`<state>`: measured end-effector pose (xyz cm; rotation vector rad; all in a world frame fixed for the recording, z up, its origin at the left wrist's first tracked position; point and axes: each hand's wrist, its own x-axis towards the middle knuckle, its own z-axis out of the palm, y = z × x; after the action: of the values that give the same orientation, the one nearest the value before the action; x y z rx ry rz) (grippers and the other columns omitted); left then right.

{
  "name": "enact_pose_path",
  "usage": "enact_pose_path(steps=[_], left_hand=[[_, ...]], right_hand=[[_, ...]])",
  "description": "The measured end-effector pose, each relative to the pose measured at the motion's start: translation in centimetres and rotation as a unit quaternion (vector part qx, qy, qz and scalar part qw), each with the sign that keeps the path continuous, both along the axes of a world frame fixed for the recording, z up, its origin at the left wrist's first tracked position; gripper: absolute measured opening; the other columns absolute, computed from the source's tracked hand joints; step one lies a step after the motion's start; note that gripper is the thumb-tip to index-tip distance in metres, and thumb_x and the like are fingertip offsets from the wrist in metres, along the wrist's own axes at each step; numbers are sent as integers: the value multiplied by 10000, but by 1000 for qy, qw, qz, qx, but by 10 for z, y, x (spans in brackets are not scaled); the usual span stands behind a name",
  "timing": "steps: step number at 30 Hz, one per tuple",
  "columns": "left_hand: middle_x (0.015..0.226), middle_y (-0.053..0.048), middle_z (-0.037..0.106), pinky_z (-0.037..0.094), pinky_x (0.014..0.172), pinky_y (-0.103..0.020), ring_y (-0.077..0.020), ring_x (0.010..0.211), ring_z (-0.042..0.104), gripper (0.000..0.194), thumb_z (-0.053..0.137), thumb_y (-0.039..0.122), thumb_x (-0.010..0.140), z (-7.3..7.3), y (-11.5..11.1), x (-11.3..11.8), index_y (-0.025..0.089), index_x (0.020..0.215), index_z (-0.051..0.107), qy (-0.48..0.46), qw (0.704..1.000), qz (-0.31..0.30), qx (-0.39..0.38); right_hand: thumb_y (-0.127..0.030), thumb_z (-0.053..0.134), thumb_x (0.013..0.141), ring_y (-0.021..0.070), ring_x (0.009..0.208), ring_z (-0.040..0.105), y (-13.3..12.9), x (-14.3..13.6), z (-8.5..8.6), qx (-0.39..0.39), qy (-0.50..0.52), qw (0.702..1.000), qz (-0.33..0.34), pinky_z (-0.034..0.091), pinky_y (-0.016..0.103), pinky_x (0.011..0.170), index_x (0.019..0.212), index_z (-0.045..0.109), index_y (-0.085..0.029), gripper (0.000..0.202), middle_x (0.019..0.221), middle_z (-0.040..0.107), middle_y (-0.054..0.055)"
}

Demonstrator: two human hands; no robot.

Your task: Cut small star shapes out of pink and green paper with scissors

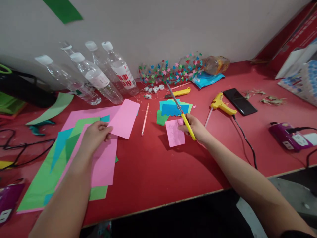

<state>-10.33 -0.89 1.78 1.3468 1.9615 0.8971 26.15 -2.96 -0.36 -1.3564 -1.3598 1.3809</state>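
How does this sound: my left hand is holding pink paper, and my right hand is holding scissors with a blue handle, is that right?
Not quite: the head view shows that the scissors in your right hand have a yellow handle, not blue. Your left hand is holding pink paper, as you said.

Both forearms (244,173) are bare, the right meeting a black sleeve (294,234).

Craft workspace, red table (148,175), coloured paper sheets (104,165), yellow scissors (185,122), glue gun (221,105), utility knife (182,92), star-covered bottle (172,71)
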Motion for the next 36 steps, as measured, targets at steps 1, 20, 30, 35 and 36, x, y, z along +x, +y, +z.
enact_pose_path(steps=[1, 20, 30, 35, 36], left_hand=[[513, 36, 514, 341, 447, -264, -155, 450, 476, 189, 698, 260, 652, 0, -2, -3, 208, 740, 539, 84, 996, -6, 1], [761, -93, 724, 515, 496, -268, -183, 574, 672, 307, 654, 275, 784, -3, -41, 156, 119, 1037, 577, -354, 868, -283, -202], [1146, -167, 680, 540, 835, -355, -252, 951, 675, 529, 716, 436, 722, -26, -36, 150, 140, 1153, 629, -549, 746, -344, -151], [767, -76, 697, 510, 622, -262, -127, 609, 610, 283, 572, 390, 867, -33, -52, 165, 130, 834, 681, -428, 863, -259, -72], [700, -60, 677, 503, 606, -256, -122, 587, 598, 307, 550, 391, 880, -33, -54, 165, 133, 773, 680, -409, 873, -257, -75]], right_hand=[[-314, 633, 651, 77, 470, 367, -1, -1, 1, -1, -1, 1000, 2, 254, 232, 462, 777, 380, -228, 295, 575, 357, -102], [-328, 788, 643, 68, 420, 543, -8, -12, 11, -5, 130, 991, 19, 328, 175, 336, 809, 443, -198, 404, 657, 572, -58], [-320, 783, 684, 108, 475, 620, -15, -13, -3, 40, 189, 980, -49, 508, 241, 423, 839, 410, -217, 416, 714, 543, -64], [-327, 793, 682, 121, 449, 626, -22, -21, -3, 6, 181, 983, -19, 473, 230, 354, 848, 386, -227, 451, 731, 541, -63], [-327, 783, 696, 112, 438, 615, -23, -21, -3, 7, 171, 985, -16, 445, 217, 338, 846, 390, -226, 433, 725, 547, -62]])
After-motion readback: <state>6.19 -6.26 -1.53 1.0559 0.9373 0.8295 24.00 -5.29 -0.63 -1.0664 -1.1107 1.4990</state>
